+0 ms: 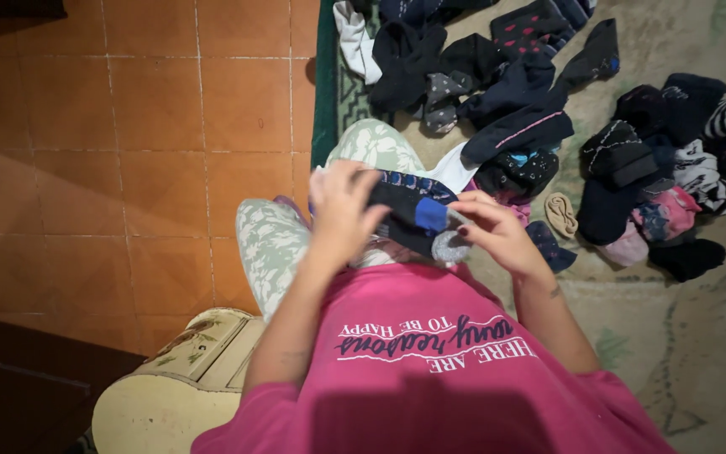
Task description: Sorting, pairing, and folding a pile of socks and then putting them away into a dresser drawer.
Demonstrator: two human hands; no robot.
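Head view: your left hand [342, 210] and right hand [497, 231] both grip a dark sock [405, 210] with a blue patch, fingers closed on its ends, held above your patterned trousers [270, 240]. A pile of socks [632, 168] lies on the rug [699, 319] ahead.

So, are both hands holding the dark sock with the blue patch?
Yes, the left hand and right hand both grip the dark sock between them.
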